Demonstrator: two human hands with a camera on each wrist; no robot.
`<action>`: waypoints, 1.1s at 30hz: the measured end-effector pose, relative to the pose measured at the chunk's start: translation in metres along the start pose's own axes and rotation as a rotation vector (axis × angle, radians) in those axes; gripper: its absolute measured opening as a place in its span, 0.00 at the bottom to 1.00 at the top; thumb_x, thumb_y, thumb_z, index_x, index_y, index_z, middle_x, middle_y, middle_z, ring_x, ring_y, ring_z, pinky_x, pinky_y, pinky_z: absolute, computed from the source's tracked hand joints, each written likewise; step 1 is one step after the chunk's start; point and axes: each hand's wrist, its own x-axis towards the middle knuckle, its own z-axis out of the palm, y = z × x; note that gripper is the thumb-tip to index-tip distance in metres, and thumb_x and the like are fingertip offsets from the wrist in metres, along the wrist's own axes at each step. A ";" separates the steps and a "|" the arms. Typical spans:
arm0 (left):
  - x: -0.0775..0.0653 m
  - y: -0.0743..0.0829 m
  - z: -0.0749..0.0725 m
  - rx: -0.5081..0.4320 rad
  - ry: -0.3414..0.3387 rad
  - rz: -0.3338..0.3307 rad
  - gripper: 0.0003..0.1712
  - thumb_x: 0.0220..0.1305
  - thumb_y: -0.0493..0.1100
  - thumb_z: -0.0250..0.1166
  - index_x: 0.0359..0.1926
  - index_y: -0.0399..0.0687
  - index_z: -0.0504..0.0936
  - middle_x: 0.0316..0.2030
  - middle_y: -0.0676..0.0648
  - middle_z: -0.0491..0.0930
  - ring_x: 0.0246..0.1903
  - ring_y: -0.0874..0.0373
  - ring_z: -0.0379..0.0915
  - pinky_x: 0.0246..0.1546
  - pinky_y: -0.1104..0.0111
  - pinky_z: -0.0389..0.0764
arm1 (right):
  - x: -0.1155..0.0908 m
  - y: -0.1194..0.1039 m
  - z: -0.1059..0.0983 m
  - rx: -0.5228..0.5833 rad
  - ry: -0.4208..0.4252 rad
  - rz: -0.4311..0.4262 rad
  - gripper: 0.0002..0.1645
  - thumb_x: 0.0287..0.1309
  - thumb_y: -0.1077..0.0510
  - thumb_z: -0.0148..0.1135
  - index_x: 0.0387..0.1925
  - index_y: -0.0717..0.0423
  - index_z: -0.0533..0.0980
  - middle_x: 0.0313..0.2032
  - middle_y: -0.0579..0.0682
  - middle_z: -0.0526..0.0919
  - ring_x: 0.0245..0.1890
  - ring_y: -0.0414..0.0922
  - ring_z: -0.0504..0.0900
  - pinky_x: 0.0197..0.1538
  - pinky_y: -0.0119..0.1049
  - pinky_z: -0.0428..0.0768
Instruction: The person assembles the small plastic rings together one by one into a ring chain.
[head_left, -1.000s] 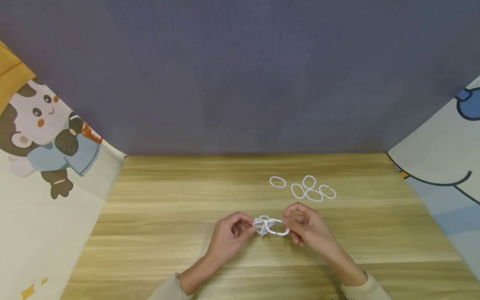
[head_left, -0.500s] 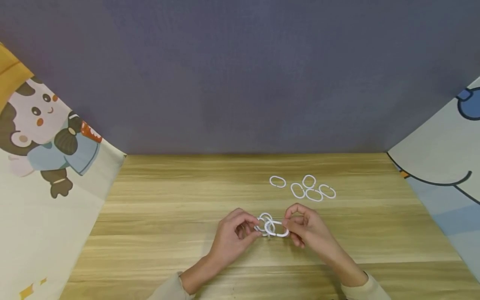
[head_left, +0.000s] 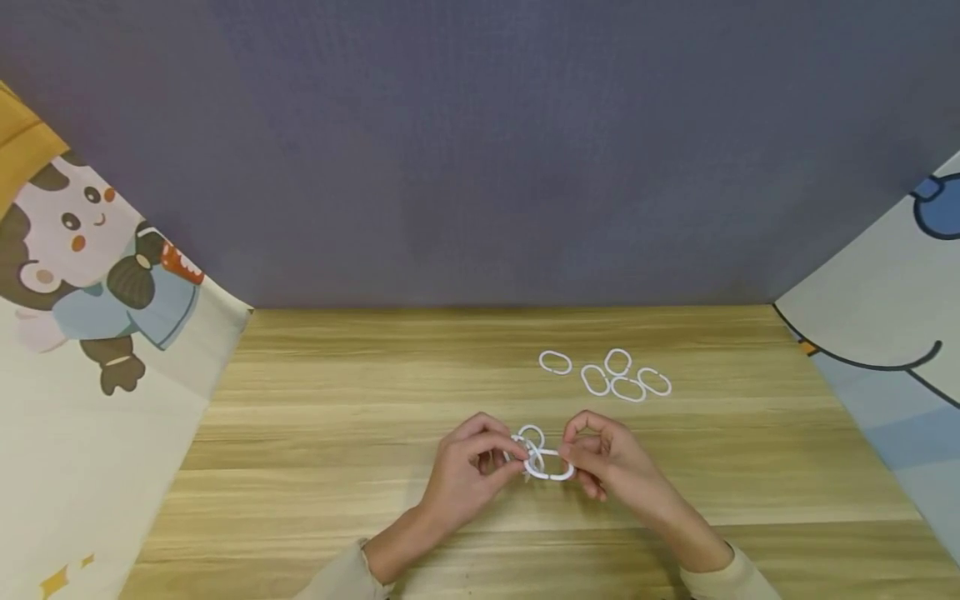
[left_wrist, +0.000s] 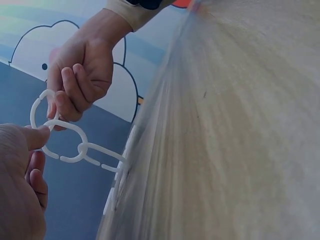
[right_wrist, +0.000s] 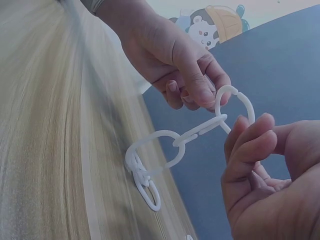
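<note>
A chain of white plastic oval C-links, each with a small split, is strung between my hands low over the table. My right hand (head_left: 611, 462) pinches the right end of the end link (head_left: 537, 476) between thumb and fingers. At that link's other end, my left hand (head_left: 468, 467) pinches with thumb and forefinger where it meets the second link (left_wrist: 83, 133). From there, the third link (right_wrist: 162, 133) slants down to more joined links (right_wrist: 158, 200) bunched on the table. The fingers partly cover the joint in the head view.
Beyond my hands, a single loose link (head_left: 541, 362) lies on the wooden table (head_left: 337, 417). Several more loose links (head_left: 613, 395) lie close together to its right. A grey-blue panel (head_left: 480, 167) rises at the back, with cartoon-printed walls at both sides.
My left hand has shifted right along the chain, from the bunched links to the end link's near joint. My right hand keeps its pinch, and the end link has moved slightly left and down.
</note>
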 end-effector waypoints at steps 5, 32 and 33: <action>0.001 0.000 -0.001 -0.014 -0.016 0.008 0.11 0.58 0.30 0.83 0.38 0.46 0.93 0.40 0.50 0.85 0.32 0.65 0.77 0.27 0.72 0.82 | 0.000 0.000 -0.001 0.014 -0.019 -0.013 0.14 0.77 0.66 0.61 0.48 0.77 0.69 0.24 0.45 0.84 0.18 0.33 0.75 0.21 0.24 0.73; -0.002 -0.002 -0.005 -0.046 0.068 -0.111 0.11 0.63 0.31 0.80 0.41 0.47 0.89 0.35 0.49 0.89 0.27 0.69 0.74 0.23 0.75 0.77 | -0.006 0.007 -0.044 -0.111 0.234 -0.012 0.15 0.81 0.66 0.59 0.57 0.77 0.75 0.34 0.56 0.87 0.24 0.38 0.79 0.25 0.29 0.78; -0.002 -0.001 -0.005 -0.046 0.072 -0.118 0.11 0.63 0.31 0.80 0.40 0.47 0.89 0.35 0.49 0.90 0.28 0.69 0.74 0.24 0.75 0.77 | -0.006 0.008 -0.047 -0.121 0.262 -0.001 0.14 0.81 0.66 0.59 0.57 0.76 0.76 0.34 0.56 0.88 0.23 0.38 0.79 0.24 0.29 0.78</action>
